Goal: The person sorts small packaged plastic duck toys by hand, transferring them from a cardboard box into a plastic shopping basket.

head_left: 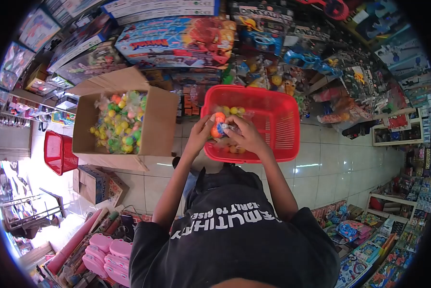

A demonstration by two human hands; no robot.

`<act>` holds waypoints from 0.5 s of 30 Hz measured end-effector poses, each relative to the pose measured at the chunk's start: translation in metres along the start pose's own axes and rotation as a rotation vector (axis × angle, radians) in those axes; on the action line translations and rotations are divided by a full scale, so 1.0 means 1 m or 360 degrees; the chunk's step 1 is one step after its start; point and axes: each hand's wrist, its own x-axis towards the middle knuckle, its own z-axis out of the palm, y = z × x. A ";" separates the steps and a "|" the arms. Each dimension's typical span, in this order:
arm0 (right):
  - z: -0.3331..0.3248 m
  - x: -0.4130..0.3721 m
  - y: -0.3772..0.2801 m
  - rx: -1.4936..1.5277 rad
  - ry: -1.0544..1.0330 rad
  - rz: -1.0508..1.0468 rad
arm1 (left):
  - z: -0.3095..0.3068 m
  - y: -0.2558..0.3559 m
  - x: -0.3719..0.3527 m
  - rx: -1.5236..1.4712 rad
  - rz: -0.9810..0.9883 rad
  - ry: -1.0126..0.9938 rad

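Note:
Between my two hands is a small clear bag of orange balls [218, 126] with a blue patch on it. My left hand [202, 133] is closed around its left side. From the right, the fingers of my right hand [246, 135] pinch the bag near a whitish end. Both hands are above the left part of a red plastic basket [286, 103]. Inside that basket, yellow balls [235, 111] and orange balls [234, 149] in clear wrapping lie at its left end, partly hidden by my hands.
Left of the basket stands an open cardboard box [160, 120] with many bagged colourful balls [122, 122]. Another red basket [59, 152] and a smaller carton [93, 185] sit farther left. Boxed toys [177, 43] line the far side. Pink cases [111, 254] are at lower left.

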 end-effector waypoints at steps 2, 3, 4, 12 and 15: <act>-0.019 -0.013 0.015 0.0122 -0.0020 0.0176 | 0.023 -0.011 0.010 -0.0075 -0.0012 -0.0027; -0.026 -0.019 0.026 0.0124 -0.0017 0.0184 | 0.033 -0.018 0.014 -0.0148 -0.0026 -0.0043; -0.031 -0.025 0.036 0.0207 0.0062 0.0170 | 0.041 -0.026 0.017 -0.0146 -0.0034 -0.0048; -0.071 -0.060 0.073 0.0276 0.0211 0.0145 | 0.092 -0.056 0.035 0.0214 0.0053 -0.0214; -0.081 -0.072 0.092 0.0196 0.0031 0.0397 | 0.096 -0.067 0.043 0.0073 0.0008 -0.0256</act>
